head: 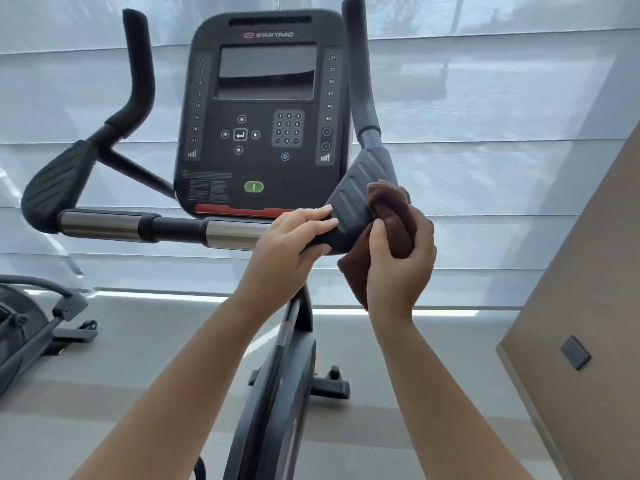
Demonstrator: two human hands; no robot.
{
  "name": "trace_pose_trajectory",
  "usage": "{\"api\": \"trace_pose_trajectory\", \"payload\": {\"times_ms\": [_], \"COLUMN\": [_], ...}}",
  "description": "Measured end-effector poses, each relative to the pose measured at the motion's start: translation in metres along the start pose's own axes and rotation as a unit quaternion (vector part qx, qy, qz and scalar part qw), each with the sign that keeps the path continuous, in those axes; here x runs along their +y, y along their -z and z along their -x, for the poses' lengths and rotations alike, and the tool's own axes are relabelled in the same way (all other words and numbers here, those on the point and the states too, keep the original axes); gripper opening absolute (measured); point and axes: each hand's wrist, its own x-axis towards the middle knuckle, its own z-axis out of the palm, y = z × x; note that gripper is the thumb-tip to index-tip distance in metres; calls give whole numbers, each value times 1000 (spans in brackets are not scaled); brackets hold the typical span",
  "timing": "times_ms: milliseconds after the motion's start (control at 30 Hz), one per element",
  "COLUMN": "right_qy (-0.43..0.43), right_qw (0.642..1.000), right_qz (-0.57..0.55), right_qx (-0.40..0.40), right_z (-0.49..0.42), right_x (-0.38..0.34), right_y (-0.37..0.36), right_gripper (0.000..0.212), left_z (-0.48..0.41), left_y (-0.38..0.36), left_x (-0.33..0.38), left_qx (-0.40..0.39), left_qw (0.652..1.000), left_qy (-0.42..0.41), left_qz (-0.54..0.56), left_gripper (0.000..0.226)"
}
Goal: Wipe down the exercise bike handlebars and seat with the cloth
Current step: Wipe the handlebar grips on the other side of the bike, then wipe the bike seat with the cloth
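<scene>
We're standing right behind the exercise bike [277, 393], looking at the console [265, 112] w/ the handlebars [173, 227] running across in front of it. Our right hand [403, 261] is clamped around a bunched-up brown cloth [391, 216], pressing it against the right-side ribbed elbow pad [360, 188] where the bar bends up. Part of the cloth hangs down below the hand, the rest is wadded btwn palm and pad. Our left hand [294, 244] is wrapped around the black grip just left of that pad, fingers curled over the top and thumb under, so it's closed on the bar itself, touching the pad's near edge.

Further left the bar goes chrome, black collar, chrome again, then ends at the left elbow pad [59, 188], w/ the left upright horn [138, 64] sticking up from it. Right upright horn [360, 64] rises behind the console's right edge, above the cloth.

Console screen is dark, a green button [254, 186] sits low center, red strip under it. Seat isn't in view.

Far side is all pale window blinds [485, 133]. Another machine [31, 327] sits on the floor [138, 358] at the left, beige wall [595, 306] on the right w/ a small dark plate [575, 352] on it.
</scene>
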Motion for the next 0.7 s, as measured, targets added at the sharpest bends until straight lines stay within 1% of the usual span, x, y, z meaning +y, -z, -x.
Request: {"api": "trace_pose_trajectory", "payload": {"times_ms": [67, 200, 300, 367, 467, 567, 700], "right_qy": [17, 40, 50, 68, 80, 66, 59], "right_qw": [998, 982, 964, 950, 919, 879, 829], "right_qz": [20, 50, 56, 66, 83, 89, 101], "right_qx": [-63, -176, -255, -298, -376, -464, -547], "right_z": [-8, -18, -24, -28, -29, -19, 5], "right_x": [2, 6, 12, 17, 26, 41, 58], "right_y": [14, 44, 64, 75, 87, 94, 107], "right_gripper": [39, 40, 39, 41, 44, 46, 46], "left_z": [3, 22, 41, 53, 74, 101, 144], "left_y": [-3, -17, -30, -38, -46, -51, -54], "left_x": [5, 23, 42, 53, 65, 76, 94], "left_qx": [10, 37, 64, 66, 66, 64, 61], "left_qw": [1000, 992, 983, 976, 962, 942, 910], "left_qy": [8, 48, 80, 107, 175, 242, 313], "left_qz": [-21, -113, -155, -179, -200, -222, -264], "left_gripper": [33, 39, 32, 28, 28, 28, 26]}}
